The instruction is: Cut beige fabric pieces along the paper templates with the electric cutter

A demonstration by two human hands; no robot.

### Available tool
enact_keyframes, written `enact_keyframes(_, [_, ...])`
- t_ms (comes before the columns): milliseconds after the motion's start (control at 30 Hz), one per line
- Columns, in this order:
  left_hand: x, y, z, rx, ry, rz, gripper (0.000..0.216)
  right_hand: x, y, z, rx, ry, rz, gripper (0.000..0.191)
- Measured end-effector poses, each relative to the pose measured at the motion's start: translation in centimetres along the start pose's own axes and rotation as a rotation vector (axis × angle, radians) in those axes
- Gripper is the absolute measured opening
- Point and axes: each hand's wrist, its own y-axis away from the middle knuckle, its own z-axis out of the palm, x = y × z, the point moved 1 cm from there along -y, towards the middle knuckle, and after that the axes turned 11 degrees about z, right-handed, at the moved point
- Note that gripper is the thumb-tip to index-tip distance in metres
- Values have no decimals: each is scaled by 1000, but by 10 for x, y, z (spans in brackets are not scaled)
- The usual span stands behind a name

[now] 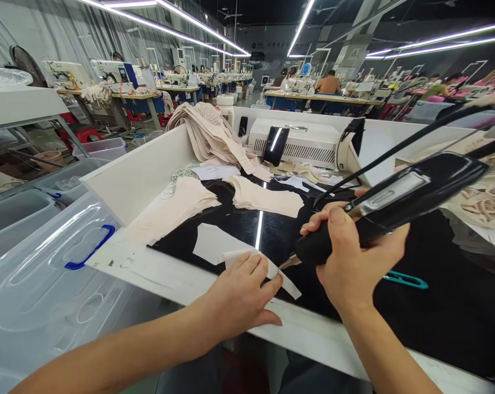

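Observation:
A white fabric piece [209,243] lies on a black glossy board, with a folded or layered strip [290,284] reaching right. My left hand [241,293] rests on this fabric, fingers pressing it down and thumb spread to the side. My right hand [354,251] is wrapped round a black corded hand tool [395,202] with a narrow metal tip [290,261]. That tip points left and meets, or nearly meets, the fabric edge by my left fingertips. The exact contact is too small to tell.
Beige fabric stacks [267,197] lie beyond the hands, with another at left [185,200]. A teal tool [405,279] is right of my right wrist. A phone [276,145] leans on a white vented box [313,139]. Clear plastic bins [46,284] stand at left.

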Motion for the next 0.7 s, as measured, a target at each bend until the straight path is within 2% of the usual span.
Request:
enact_keyframes(233, [-2,3,3,-4,60,-5,84,3,-2,11,-22,-34,31,57])
enact_keyframes(400, [-9,9,-1,6,109,24,84,5,1,11,-40,14,39,51])
enact_keyframes(567, [-21,17,-9,4,231,50,65,2,7,8,-40,3,32,54])
enact_keyframes(700, [-22,18,-18,9,275,-11,53,-3,17,4,-22,-13,46,58])
